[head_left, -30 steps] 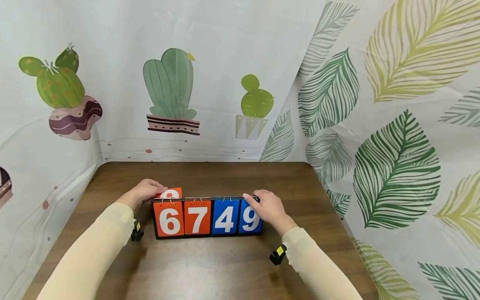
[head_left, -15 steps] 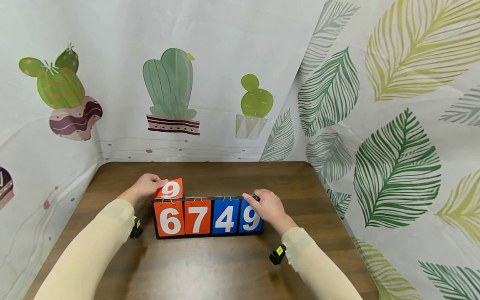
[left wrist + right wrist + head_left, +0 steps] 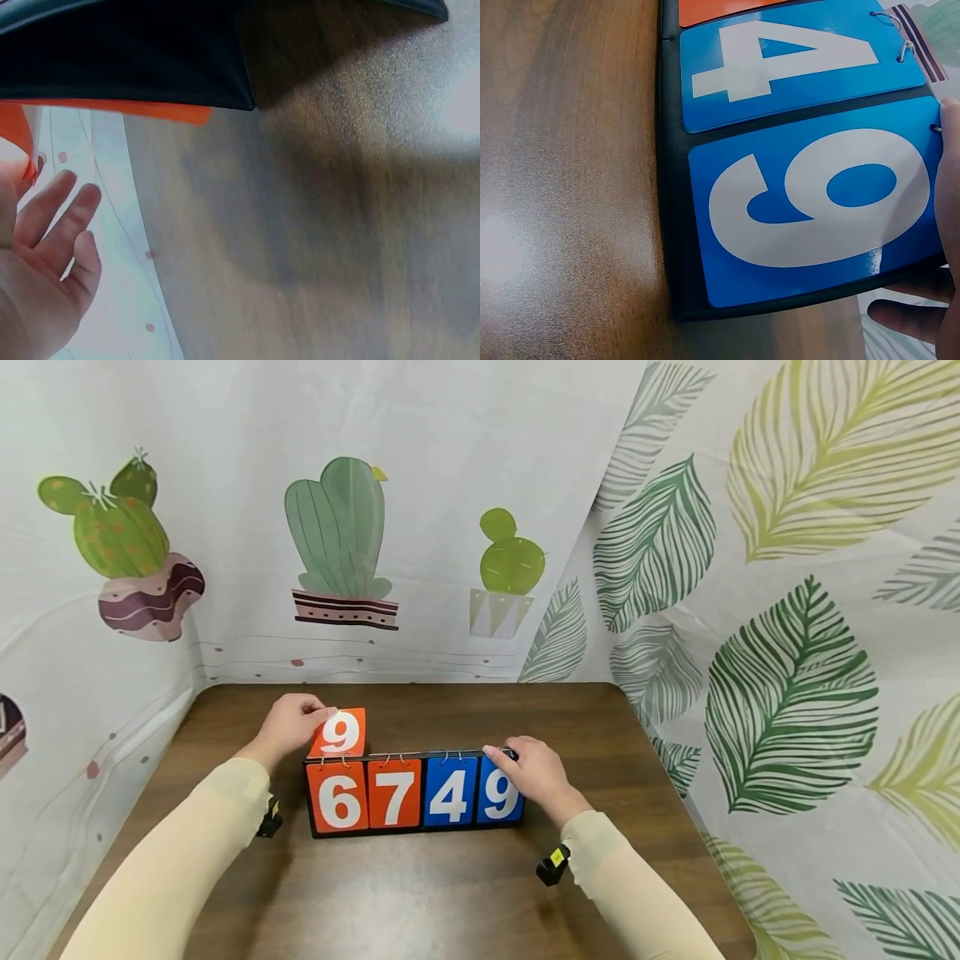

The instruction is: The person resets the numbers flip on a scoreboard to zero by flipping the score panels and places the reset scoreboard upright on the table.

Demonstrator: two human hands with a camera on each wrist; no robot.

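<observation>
A black flip scoreboard (image 3: 397,832) stands on the table, showing 6 and 7 on orange cards and 4 and 9 on blue. Above its left end my left hand (image 3: 292,727) pinches the left edge of a raised orange number card (image 3: 354,727) marked 9. Several fingers of that hand spread loosely behind the board in the left wrist view. At the opposite end my right hand (image 3: 542,772) grips the top corner, thumb in front, partly covering the blue 9 card (image 3: 817,202). Its other fingers reach behind the board.
The brown wooden table (image 3: 435,893) has rounded back corners. Behind it hangs a white cloth (image 3: 435,443) printed with cacti, and to the right a leaf-printed cloth (image 3: 795,693). Metal rings (image 3: 906,49) join the cards to the board's top.
My left hand has lifted the orange 9 card higher, from mostly behind the board to standing in full view above its top edge. The right hand keeps its grip in place.
</observation>
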